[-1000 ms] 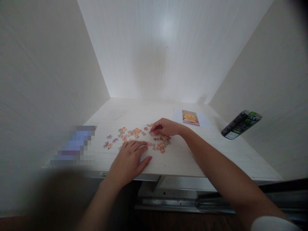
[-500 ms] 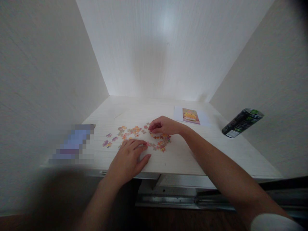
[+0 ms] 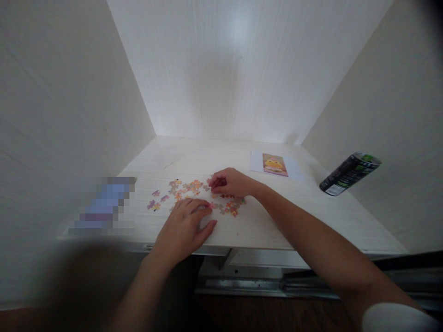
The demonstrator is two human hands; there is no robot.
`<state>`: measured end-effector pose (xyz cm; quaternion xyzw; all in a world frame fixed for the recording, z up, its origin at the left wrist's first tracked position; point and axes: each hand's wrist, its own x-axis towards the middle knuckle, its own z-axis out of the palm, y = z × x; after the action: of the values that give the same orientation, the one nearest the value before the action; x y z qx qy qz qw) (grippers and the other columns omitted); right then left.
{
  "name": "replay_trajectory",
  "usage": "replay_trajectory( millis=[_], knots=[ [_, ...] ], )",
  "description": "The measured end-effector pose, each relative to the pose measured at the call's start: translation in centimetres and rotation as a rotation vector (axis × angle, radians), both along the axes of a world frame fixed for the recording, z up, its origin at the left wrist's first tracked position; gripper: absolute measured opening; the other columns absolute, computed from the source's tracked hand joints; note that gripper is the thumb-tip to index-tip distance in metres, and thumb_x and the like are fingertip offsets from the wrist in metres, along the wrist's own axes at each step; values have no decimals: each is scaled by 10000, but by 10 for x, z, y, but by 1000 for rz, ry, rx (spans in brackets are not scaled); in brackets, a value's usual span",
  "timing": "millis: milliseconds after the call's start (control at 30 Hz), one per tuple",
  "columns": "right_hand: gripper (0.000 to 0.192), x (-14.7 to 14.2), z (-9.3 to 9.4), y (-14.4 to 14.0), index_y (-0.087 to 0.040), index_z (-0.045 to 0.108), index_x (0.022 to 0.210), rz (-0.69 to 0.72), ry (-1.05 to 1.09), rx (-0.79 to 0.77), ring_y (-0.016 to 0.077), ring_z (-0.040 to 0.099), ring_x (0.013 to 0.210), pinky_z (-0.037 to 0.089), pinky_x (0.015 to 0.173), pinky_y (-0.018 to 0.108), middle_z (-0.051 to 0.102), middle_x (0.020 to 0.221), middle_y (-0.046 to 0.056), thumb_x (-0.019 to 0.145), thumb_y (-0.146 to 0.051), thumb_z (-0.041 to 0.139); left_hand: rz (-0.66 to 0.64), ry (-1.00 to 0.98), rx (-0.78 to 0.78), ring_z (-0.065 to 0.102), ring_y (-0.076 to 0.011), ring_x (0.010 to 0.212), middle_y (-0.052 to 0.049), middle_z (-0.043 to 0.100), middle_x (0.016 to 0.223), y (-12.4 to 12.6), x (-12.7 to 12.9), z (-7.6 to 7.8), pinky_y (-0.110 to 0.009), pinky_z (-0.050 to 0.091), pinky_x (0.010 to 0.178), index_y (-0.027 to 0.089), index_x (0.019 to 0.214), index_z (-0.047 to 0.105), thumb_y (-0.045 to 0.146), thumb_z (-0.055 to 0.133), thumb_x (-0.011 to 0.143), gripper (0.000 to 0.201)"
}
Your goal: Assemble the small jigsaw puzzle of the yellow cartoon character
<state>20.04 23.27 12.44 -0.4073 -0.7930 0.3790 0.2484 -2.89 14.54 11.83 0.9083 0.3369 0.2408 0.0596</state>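
Note:
Loose jigsaw puzzle pieces [image 3: 194, 186] in orange, pink, grey and purple lie spread over the white tabletop. My left hand [image 3: 185, 223] rests palm down at the near side of them, its thumb apart from the fingers. Its fingertips are by a pink puzzle piece [image 3: 212, 205], and it covers some of the pieces. Over the right part of the spread, my right hand [image 3: 230, 181] has its fingers curled and brought together low above the pieces. Whatever is between those fingertips is too small and hidden to make out.
A picture card [image 3: 275, 164] of a yellow figure lies on white paper [image 3: 256, 161] at the back right. Farther right stands a dark can [image 3: 349, 174]. A blurred-out flat object [image 3: 107, 203] lies at the left. Walls enclose the tabletop [image 3: 259, 235] on three sides.
My right hand has shifted slightly left over the pieces, its fingers still together. My left hand stays in place.

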Motion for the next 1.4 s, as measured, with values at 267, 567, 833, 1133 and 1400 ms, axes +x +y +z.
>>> replay_trajectory(
  millis=[267, 567, 833, 1133, 1400],
  knots=[
    [174, -11, 8, -10, -166, 711, 953, -44, -118, 179, 119, 646, 747, 487, 728, 240, 734, 863, 33, 786, -150, 667, 0, -18, 1, 565, -263, 1067, -77, 657, 1138, 0, 0, 0, -465, 429, 982, 212, 1061, 689, 355, 579, 907, 237],
    [223, -4, 7, -8, -176, 726, 989, 15, -208, 197, 125, 631, 740, 453, 701, 233, 731, 866, 28, 770, -210, 704, 35, -58, 5, 559, -240, 988, -85, 612, 1080, -1, -1, -2, -426, 460, 908, 230, 1055, 699, 343, 581, 902, 224],
    [219, 30, 18, 8, -139, 739, 870, -162, -296, 175, 114, 561, 646, 397, 622, 234, 676, 728, 31, 750, -322, 723, 287, -306, 127, 550, -175, 738, -33, 568, 750, 3, -5, -1, -325, 451, 709, 185, 729, 643, 260, 553, 898, 206],
    [370, 39, 33, -2, -167, 726, 869, 150, -387, -100, 84, 455, 548, 325, 527, 221, 561, 611, -41, 647, -455, 793, 488, -746, 198, 503, -123, 606, 39, 504, 618, 1, -20, -3, -290, 439, 657, 196, 665, 579, 225, 578, 871, 208],
    [337, 31, 39, -10, -173, 763, 894, 230, -552, -111, 117, 554, 619, 388, 563, 222, 675, 713, 11, 639, -388, 809, 543, -869, 239, 489, -126, 603, 24, 498, 636, -8, -23, -8, -275, 388, 571, 184, 709, 602, 194, 557, 892, 189]
  ],
)
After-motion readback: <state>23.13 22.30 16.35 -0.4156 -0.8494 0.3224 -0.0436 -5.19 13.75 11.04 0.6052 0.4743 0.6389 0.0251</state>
